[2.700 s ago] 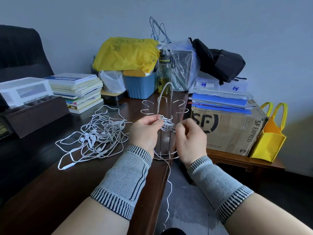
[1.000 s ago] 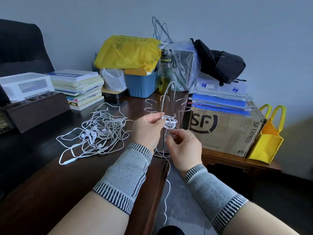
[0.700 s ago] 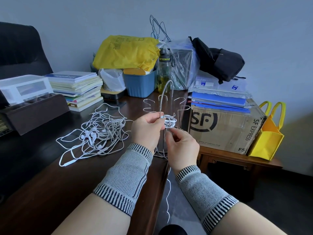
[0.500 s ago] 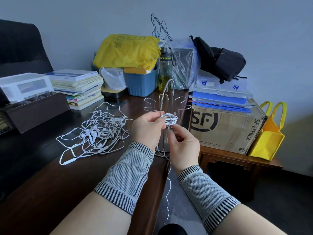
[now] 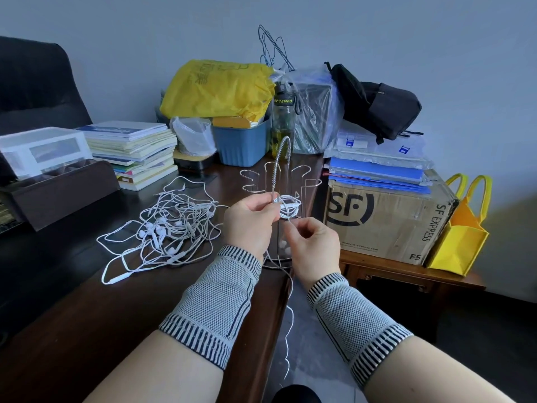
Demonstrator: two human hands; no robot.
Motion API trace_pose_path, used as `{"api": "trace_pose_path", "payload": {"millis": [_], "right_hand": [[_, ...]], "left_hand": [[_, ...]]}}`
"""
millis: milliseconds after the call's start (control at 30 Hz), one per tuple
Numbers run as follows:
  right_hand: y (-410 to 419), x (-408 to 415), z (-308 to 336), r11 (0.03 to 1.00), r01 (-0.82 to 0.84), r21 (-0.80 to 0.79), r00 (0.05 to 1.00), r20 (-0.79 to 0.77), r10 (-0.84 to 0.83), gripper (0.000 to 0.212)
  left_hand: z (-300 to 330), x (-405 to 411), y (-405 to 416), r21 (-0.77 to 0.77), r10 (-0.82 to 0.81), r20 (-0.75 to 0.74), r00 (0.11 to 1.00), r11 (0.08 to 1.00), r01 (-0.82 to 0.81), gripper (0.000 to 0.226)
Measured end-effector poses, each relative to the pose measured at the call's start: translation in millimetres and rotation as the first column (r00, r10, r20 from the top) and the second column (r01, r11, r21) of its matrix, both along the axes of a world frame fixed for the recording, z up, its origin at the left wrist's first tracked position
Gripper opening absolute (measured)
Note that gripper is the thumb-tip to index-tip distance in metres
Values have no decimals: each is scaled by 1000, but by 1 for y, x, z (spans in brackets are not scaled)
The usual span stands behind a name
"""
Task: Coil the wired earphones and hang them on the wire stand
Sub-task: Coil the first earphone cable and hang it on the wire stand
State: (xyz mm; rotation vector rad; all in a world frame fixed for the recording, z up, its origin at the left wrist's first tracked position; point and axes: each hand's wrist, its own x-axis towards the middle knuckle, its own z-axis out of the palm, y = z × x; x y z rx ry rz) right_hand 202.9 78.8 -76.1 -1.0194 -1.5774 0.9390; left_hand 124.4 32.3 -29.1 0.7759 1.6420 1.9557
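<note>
My left hand [image 5: 250, 223] pinches a small white coil of earphone wire [image 5: 287, 205] in front of the wire stand [image 5: 279, 170], a silver frame with hooked arms standing near the desk's right edge. Just below the coil, my right hand [image 5: 315, 248] pinches the loose end of the same cable, and the tail [image 5: 288, 330] hangs down past the desk edge. A tangled heap of white earphones [image 5: 167, 228] lies on the dark desk to the left of my hands.
Stacked books [image 5: 136, 152], a white box [image 5: 43, 149] on a dark tray, a blue bin [image 5: 242, 144], a yellow bag [image 5: 218, 88] and a bottle [image 5: 282, 123] crowd the desk's back. A cardboard box [image 5: 386, 222] and yellow tote [image 5: 462, 237] sit on a low table to the right.
My right hand has come down from beside the coil to just under it, still holding the cable. The coil in my left hand has grown slightly tighter.
</note>
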Motion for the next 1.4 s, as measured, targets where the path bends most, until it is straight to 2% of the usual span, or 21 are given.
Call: {"api": "trace_pose_path", "payload": {"millis": [133, 200, 267, 367, 433, 567, 700, 800, 867, 1000, 1233, 1400], "right_hand": [[-6, 4, -2, 997, 66, 35, 998, -6, -65, 21], [-13, 4, -5, 992, 57, 110, 998, 10, -58, 19], [-18, 0, -9, 985, -21, 169, 994, 112, 2, 5], [-19, -7, -12, 981, -116, 156, 947, 317, 62, 26], [-20, -6, -10, 980, -133, 147, 934, 349, 75, 26], [-23, 0, -4, 980, -154, 122, 967, 224, 124, 19], [-26, 0, 1, 974, -220, -58, 974, 47, 223, 17], [-26, 2, 4, 934, -315, -167, 948, -107, 300, 19], [-26, 5, 4, 934, -325, -150, 945, -93, 314, 21], [-23, 16, 0, 968, -250, -14, 968, -31, 249, 25], [-11, 35, 2, 978, -193, -73, 980, -60, 189, 24], [4, 49, 12, 992, -72, -104, 995, -72, 65, 28]], "left_hand": [[0, 1, 0, -6, -5, 21, 1000, 1000, 5, 19], [1, 1, 0, -9, -10, 27, 1000, 1000, 11, 19], [2, 1, -1, -1, -17, 52, 999, 1000, 17, 19], [4, 2, -1, -5, -22, 84, 996, 1000, 22, 17], [4, 2, -1, 0, -28, 104, 994, 1000, 29, 17], [4, 1, -1, 7, -23, 103, 994, 1000, 22, 16], [4, 2, -1, 16, -34, 111, 993, 999, 32, 19], [5, 1, -2, 12, -40, 109, 993, 999, 39, 18], [5, 0, -2, 14, -47, 106, 993, 999, 45, 20], [4, -1, -2, 6, -69, 102, 992, 998, 69, 17], [5, -4, -2, -20, -88, 125, 988, 996, 91, 13], [5, -5, -3, -39, -29, -31, 999, 999, 28, 15]]}}
